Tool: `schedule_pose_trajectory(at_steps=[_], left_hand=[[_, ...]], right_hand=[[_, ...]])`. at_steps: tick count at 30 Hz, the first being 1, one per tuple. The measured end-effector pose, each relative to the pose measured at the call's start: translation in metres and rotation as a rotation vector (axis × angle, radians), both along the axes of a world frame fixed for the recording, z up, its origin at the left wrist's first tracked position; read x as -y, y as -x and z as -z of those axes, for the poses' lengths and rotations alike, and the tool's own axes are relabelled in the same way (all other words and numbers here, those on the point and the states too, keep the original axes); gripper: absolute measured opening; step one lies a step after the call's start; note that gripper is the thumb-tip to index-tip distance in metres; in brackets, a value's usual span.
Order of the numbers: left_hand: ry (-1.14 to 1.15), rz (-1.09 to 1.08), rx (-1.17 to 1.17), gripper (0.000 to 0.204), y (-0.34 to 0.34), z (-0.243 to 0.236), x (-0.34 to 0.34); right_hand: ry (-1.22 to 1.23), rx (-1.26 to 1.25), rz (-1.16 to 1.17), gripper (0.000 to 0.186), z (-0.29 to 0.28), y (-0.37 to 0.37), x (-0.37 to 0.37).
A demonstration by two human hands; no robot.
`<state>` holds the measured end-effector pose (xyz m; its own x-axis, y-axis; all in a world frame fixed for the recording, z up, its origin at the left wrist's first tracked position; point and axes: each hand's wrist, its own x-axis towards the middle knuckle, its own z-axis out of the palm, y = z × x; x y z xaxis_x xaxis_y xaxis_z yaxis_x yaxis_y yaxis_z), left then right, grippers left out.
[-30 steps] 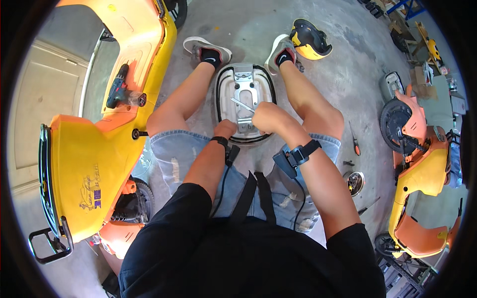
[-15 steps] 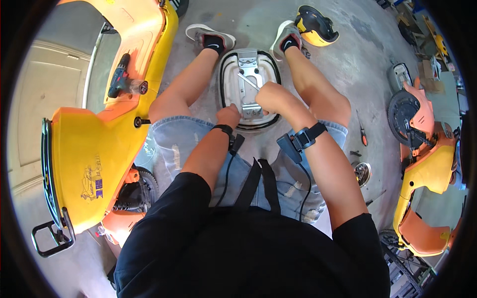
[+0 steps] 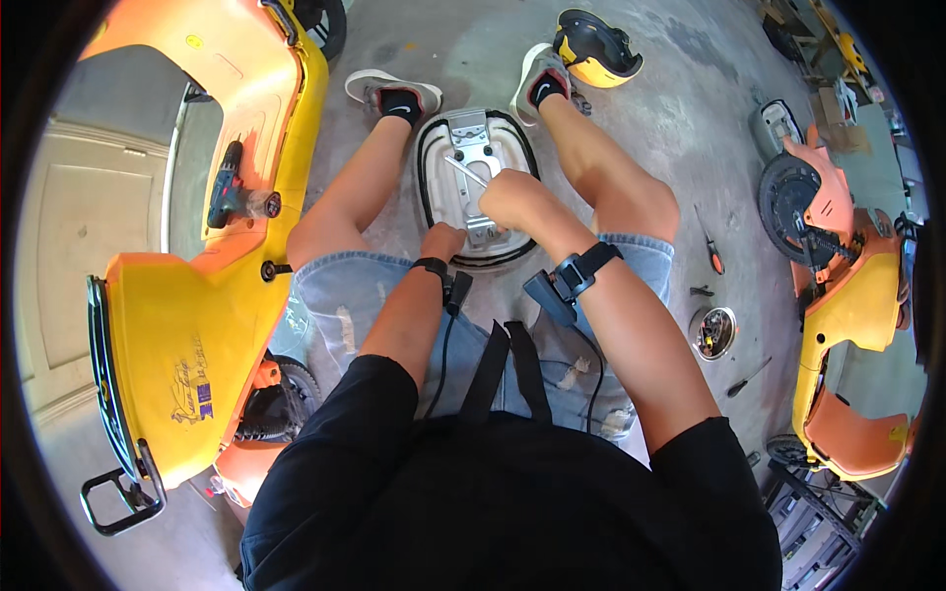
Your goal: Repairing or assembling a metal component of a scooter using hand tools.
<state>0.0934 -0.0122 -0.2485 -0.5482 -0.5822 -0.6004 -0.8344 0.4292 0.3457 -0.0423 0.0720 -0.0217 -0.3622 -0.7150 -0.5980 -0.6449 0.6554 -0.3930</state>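
Observation:
Between my legs lies an upturned scooter seat (image 3: pixel 430 182), its pale underside ringed by a black edge. A silver metal bracket (image 3: pixel 470 132) runs down its middle, with dark round parts on it. My right hand (image 3: pixel 510 201) is closed around a slim silver wrench (image 3: pixel 465 170), whose free end points up and left over the bracket. Where the wrench's other end sits is hidden by the fingers. At the seat's near left edge, beside the bracket's lower end, my left hand (image 3: pixel 443 241) is closed; whatever its fingers grip cannot be made out.
On the left stands a yellow and orange scooter (image 3: pixel 168 335) with a cordless drill (image 3: pixel 229 192) on its footboard. A yellow helmet (image 3: pixel 598 49) lies beyond my right foot. At right are a screwdriver (image 3: pixel 713 251), a round metal dish (image 3: pixel 712 332) and another scooter (image 3: pixel 852 305).
The whole view has shifted a little, so the seat and hands appear farther left and slightly lower. Both hands keep their places at the seat, and the wrench stays in the right hand.

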Motion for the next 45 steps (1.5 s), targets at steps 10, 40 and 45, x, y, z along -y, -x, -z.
schedule_pose_trajectory(at_steps=[10,40,45], left_hand=[[0.071,0.213,-0.221,0.029,-0.064,0.048,0.055],[-0.533,-0.629,-0.147,0.047,-0.008,0.033,0.006],[-0.014,-0.055,-0.016,0.043,0.01,-0.002,-0.016]], right_hand=[[0.089,-0.095,-0.298,0.011,-0.013,-0.027,0.034],[0.023,-0.285,-0.498,0.019,0.013,0.003,-0.004],[-0.027,-0.285,-0.458,0.016,0.01,0.012,-0.015]])
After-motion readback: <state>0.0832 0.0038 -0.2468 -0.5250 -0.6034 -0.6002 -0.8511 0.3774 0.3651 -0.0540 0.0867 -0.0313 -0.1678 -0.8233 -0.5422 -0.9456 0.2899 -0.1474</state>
